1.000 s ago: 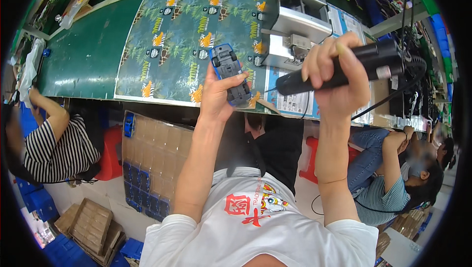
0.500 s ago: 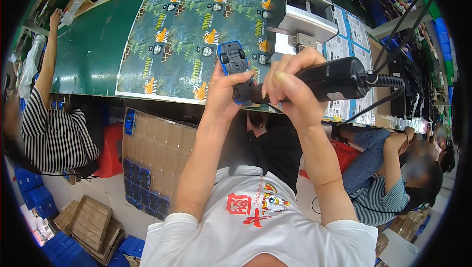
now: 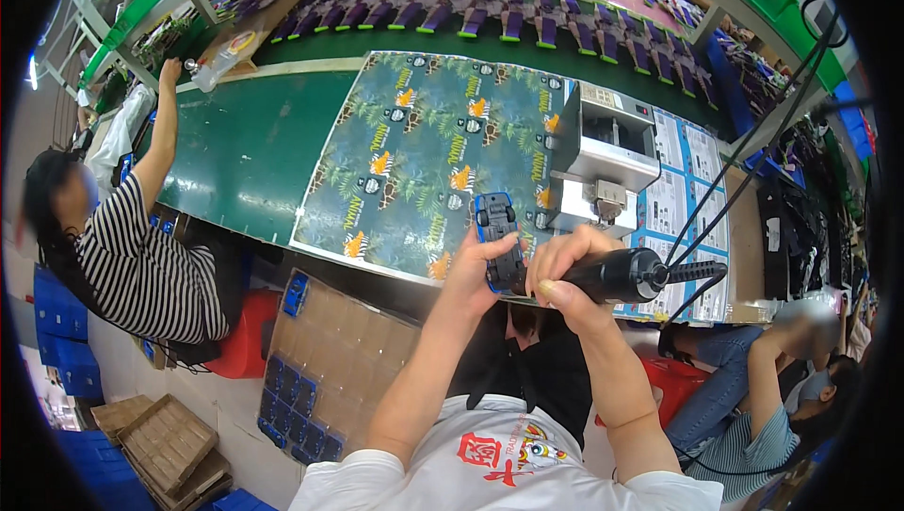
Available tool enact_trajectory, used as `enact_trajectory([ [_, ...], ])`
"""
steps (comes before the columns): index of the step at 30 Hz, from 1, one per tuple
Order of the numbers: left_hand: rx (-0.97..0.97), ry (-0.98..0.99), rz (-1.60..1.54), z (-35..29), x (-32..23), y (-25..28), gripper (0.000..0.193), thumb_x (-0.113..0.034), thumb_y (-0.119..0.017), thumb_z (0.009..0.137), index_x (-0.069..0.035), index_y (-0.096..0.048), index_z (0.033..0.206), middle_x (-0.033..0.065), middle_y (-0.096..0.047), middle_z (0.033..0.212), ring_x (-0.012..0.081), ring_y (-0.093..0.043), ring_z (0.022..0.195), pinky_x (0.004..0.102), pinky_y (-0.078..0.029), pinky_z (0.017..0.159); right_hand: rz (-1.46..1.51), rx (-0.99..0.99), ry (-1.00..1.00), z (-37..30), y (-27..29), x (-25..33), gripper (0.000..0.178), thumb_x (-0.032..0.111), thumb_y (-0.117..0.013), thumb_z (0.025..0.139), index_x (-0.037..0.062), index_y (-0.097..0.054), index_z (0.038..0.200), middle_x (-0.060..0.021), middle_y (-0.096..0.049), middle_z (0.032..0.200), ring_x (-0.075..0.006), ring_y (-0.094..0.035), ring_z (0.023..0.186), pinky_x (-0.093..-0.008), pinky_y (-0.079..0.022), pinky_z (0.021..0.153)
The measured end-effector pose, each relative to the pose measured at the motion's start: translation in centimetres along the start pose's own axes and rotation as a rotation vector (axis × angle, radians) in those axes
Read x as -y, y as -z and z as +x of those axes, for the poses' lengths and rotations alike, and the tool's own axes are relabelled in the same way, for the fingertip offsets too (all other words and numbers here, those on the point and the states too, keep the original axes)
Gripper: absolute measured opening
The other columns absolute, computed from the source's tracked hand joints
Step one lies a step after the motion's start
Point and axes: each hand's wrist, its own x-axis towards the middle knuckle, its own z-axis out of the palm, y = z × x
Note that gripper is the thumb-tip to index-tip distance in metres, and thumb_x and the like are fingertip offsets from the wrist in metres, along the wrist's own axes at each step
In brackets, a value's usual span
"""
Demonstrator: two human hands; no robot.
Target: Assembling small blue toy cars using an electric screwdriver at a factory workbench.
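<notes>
A blue toy car [image 3: 499, 238] is turned with its black underside and wheels toward me, over the table's front edge. My left hand [image 3: 476, 271] grips it from the left side, the thumb lying across the underside. My right hand [image 3: 574, 271] is wrapped round a black electric screwdriver [image 3: 621, 277], which lies nearly level with its cord running off to the right. The screwdriver's tip meets the car's lower end near my fingers; the exact contact point is hidden.
A printed animal sheet [image 3: 414, 172] covers part of the green table [image 3: 235, 162]. Behind my right hand stands a metal machine [image 3: 607, 153]. Lower left, a cardboard tray [image 3: 339, 341] holds several blue cars. People sit left and right. Purple parts [image 3: 508, 21] line the conveyor.
My view has tilted up, so the hands, car and table sit lower in the picture and the purple parts show more. Both hands keep their grips.
</notes>
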Motion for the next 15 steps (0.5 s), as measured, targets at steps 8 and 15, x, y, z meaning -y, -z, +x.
enact_trajectory([
  [8,0.07,0.107,-0.175,0.8,-0.3,-0.8,0.029,-0.032,-0.054,0.1,-0.006,-0.059,0.11,0.0105,-0.066,0.093,0.0235,-0.068,0.08,0.0383,-0.057,0.068,0.224,-0.076,0.021,0.5,0.6,-0.2,0.022,0.005,-0.073,0.079,0.003,-0.051,0.077,-0.0078,-0.058,0.063,-0.0131,-0.053,0.052,-0.0273,-0.043,0.053],
  [15,0.148,0.111,-0.144,1.2,-1.0,-1.8,0.058,-0.058,-0.035,0.101,-0.006,-0.057,0.115,0.0109,-0.065,0.099,0.0247,-0.066,0.087,0.0413,-0.057,0.073,0.195,-0.051,0.046,1.1,1.2,0.6,0.02,0.004,-0.073,0.078,0.0007,-0.054,0.08,-0.0074,-0.056,0.064,-0.0114,-0.051,0.054,-0.0264,-0.042,0.053],
])
